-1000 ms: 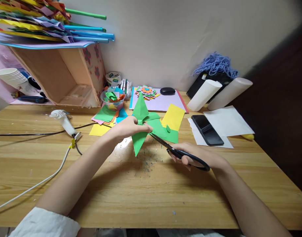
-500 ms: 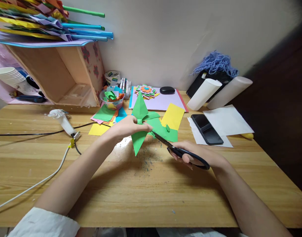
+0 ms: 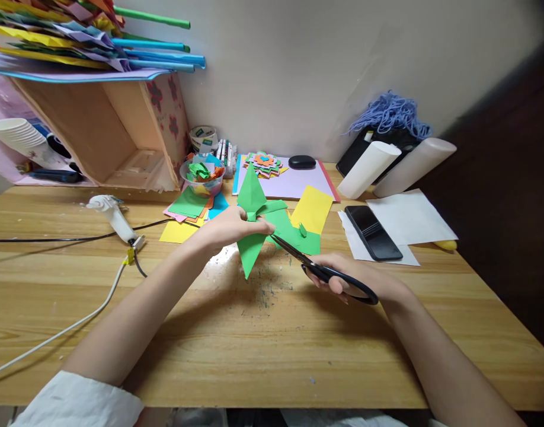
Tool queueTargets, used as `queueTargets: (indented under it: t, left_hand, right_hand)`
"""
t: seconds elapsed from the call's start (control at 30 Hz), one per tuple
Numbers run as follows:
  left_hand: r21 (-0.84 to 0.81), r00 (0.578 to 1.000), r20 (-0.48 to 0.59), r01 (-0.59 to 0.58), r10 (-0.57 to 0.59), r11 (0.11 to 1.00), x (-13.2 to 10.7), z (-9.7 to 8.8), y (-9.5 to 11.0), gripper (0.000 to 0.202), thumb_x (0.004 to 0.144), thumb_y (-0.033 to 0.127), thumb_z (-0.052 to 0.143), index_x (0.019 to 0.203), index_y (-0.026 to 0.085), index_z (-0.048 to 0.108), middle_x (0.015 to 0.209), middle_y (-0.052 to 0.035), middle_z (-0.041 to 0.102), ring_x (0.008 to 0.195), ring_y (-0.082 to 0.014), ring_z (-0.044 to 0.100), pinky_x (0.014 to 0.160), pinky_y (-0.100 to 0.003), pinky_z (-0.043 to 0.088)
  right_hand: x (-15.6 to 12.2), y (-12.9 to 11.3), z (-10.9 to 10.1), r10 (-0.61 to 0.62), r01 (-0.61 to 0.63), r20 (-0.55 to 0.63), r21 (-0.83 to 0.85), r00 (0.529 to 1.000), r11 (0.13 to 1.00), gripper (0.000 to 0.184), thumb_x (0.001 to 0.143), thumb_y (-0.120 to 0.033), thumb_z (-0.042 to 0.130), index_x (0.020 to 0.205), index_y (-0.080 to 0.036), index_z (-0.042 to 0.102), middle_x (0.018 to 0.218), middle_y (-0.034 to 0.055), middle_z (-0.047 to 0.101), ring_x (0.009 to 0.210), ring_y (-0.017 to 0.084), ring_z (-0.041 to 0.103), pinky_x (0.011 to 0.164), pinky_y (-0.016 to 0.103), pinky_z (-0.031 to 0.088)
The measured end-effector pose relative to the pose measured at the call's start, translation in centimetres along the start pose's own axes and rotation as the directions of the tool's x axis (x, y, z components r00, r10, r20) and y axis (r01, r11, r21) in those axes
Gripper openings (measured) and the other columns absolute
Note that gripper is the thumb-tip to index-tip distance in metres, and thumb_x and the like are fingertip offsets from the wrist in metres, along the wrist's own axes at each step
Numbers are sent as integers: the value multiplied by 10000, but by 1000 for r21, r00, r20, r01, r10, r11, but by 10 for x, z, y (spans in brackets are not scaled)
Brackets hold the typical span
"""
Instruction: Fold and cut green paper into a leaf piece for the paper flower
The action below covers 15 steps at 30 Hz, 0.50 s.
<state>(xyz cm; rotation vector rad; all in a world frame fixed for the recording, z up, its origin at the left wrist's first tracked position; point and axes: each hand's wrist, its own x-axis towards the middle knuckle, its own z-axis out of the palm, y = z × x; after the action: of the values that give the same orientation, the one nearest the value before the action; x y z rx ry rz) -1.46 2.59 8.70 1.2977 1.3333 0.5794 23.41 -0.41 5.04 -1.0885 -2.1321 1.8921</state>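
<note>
My left hand (image 3: 233, 228) pinches a folded green paper piece (image 3: 252, 256) with pointed ends, one pointing away from me and one toward me. My right hand (image 3: 336, 276) grips black-handled scissors (image 3: 297, 255). The blades point left, and their tips are by my left fingertips at the edge of the green piece; whether they touch the paper is hard to tell. Beyond the blades, cut green paper (image 3: 310, 244) lies on the table, partly over a yellow sheet (image 3: 314, 207).
A glue gun (image 3: 114, 218) with its cable rests at left, near stacked coloured paper (image 3: 187, 204) and a tub of scraps (image 3: 202, 184). A layered paper flower (image 3: 264, 163) and a black case (image 3: 301, 162) lie behind. At right are a phone (image 3: 373, 232) and white rolls (image 3: 370, 169).
The green piece in my left hand has tilted very slightly, its near point shifting a little right. The scissor tips have moved slightly left. Both hands keep their hold.
</note>
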Motion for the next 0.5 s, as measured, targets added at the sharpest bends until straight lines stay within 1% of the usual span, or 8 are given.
queueTargets:
  t: [0.13, 0.27, 0.4, 0.5]
  left_hand:
    - [11, 1000, -28, 3, -3, 1000, -3, 1, 3, 288, 508, 337, 723, 679, 142, 596, 719, -20, 635, 646, -137, 529, 542, -242, 348]
    - [48, 997, -71, 16, -13, 999, -6, 1, 7, 287, 501, 344, 732, 631, 157, 558, 611, 14, 559, 571, -117, 481, 489, -233, 299]
    - [40, 998, -67, 21, -18, 999, -7, 2, 9, 306, 503, 353, 739, 578, 166, 509, 542, 41, 478, 506, -89, 409, 458, -229, 251]
    - [33, 999, -53, 6, -4, 999, -6, 2, 8, 309, 504, 363, 737, 564, 164, 509, 540, 38, 476, 504, -90, 402, 462, -232, 244]
  right_hand:
    - [0, 0, 0, -4, 4, -6, -11, 1000, 1000, 611, 586, -770, 486, 721, -177, 430, 597, -42, 390, 432, 68, 365, 352, 189, 310]
    - [1, -3, 1, -4, 4, -18, -13, 1000, 1000, 586, 595, -751, 507, 691, -180, 421, 574, -47, 392, 410, 67, 369, 341, 189, 301]
    - [1, -6, 1, 31, -33, -53, -26, 998, 999, 496, 631, -646, 587, 658, -184, 411, 538, -56, 387, 379, 65, 370, 325, 184, 285]
    - [3, -7, 1, 57, -60, -70, -41, 996, 997, 435, 643, -561, 630, 641, -184, 412, 515, -58, 392, 366, 69, 379, 320, 183, 285]
